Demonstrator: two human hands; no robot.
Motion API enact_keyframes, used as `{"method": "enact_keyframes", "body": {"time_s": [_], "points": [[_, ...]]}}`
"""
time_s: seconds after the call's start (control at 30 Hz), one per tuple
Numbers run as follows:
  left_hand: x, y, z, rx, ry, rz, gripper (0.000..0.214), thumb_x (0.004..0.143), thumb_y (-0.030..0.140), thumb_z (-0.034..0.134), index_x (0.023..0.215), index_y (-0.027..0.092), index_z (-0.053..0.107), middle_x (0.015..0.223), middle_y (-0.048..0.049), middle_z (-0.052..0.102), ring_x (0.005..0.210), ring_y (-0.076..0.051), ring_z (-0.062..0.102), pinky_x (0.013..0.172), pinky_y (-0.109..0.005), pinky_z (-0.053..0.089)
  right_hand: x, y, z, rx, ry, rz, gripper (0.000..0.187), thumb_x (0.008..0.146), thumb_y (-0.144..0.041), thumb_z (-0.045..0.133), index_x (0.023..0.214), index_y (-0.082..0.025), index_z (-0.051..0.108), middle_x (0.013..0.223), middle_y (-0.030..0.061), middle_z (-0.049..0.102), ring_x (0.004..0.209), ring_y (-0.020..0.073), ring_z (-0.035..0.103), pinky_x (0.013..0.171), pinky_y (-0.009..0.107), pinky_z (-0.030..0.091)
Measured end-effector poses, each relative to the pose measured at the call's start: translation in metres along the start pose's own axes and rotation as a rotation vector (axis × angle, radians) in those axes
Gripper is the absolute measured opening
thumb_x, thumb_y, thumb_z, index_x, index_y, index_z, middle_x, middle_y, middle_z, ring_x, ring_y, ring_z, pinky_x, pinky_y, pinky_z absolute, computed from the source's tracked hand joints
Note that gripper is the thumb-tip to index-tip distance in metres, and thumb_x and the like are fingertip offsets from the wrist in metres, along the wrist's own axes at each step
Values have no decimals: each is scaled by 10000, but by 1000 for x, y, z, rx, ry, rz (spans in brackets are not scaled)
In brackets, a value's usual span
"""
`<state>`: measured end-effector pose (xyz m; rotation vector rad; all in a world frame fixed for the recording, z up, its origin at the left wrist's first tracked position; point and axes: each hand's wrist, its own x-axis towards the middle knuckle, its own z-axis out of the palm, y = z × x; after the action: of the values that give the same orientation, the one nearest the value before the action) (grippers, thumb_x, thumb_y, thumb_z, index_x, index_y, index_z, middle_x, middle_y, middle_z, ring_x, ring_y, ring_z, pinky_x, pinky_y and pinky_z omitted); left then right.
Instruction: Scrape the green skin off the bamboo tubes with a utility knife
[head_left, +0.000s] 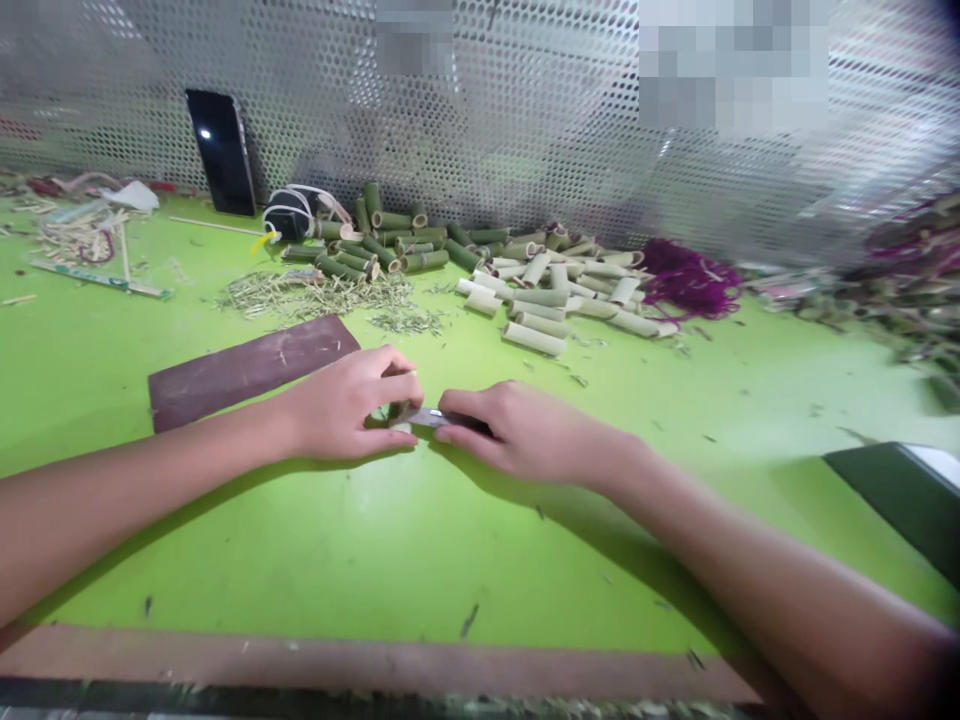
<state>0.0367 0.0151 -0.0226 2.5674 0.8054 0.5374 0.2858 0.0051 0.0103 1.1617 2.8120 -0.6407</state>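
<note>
The left grip (345, 405) is clenched round a short bamboo section (398, 416), mostly hidden by the fingers, and the right grip (525, 432) closes on a dark-handled knife (469, 424) whose steel blade touches that section, both over the green table (375, 560). Just beyond the left grip lies a dark brown board (247, 372). Farther past both grips, a drift of shavings (315, 296) fronts two heaps: pale, skinless bamboo tubes (540, 312), a good share done, and green-skinned bamboo tubes (390, 245), yet unscraped.
</note>
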Motion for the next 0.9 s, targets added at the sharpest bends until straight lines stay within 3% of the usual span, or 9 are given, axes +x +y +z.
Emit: {"method": "enact_keyframes", "body": {"time_s": [0.13,0.37,0.6,0.9], "points": [[-2,-2,-1,-10,-3,-2,223,970,437,623,955,214,624,1198,-114,597,1188,-311,602,942,-433,495,-2,1,-2,24,-43,-18,349,1067,-432,415,980,-189,650,666,4,633,536,128,500,561,268,296],[2,0,-2,-25,48,-132,546,850,474,755,1260,197,525,1034,-56,685,891,-235,651,805,-364,517,-3,1,6,-131,50,85,341,1069,-422,403,969,-189,632,665,15,640,532,140,505,546,267,283],[4,2,1,20,62,-68,596,859,433,753,1329,160,508,1103,-97,699,1008,-278,669,921,-412,511,8,-9,9,-250,118,224,303,1076,-392,424,1048,-191,648,704,22,692,521,153,540,547,274,284],[7,-3,5,22,57,-46,494,877,532,741,1176,171,587,1179,-133,698,1098,-307,646,969,-447,504,11,-12,8,-228,135,200,265,1066,-363,456,996,-201,653,707,17,699,511,147,539,549,283,296]]}}
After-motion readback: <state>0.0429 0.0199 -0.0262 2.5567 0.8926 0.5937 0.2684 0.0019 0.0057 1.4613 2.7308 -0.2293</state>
